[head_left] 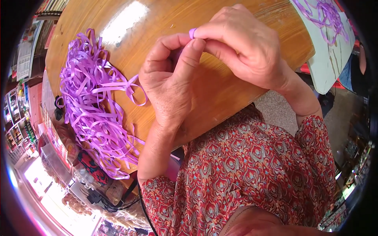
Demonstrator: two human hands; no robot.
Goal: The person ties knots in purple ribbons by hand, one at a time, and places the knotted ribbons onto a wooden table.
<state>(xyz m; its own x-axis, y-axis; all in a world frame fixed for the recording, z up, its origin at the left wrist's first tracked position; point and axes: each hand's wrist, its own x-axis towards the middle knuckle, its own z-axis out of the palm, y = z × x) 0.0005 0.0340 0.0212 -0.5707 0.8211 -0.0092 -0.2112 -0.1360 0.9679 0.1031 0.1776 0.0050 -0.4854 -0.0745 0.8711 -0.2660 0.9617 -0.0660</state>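
Both my hands meet above the wooden table, pinching a small loop of purple ribbon (192,33) between their fingertips. My left hand (169,74) is closed, thumb and forefinger pressed together at the ribbon. From the right, my right hand (246,45) pinches the same spot with its fingertips. Most of the held piece is hidden behind the fingers. Left of my left hand lies a big tangled heap of purple ribbon (88,98), with one looped strand reaching toward my wrist.
The varnished wooden table (220,92) has a bright glare patch at the back left. A pale board (332,67) at the far right carries more purple ribbon (328,19). Bags and dark cables (104,200) crowd below the table's left edge. Shelves of small goods (17,133) stand at the left.
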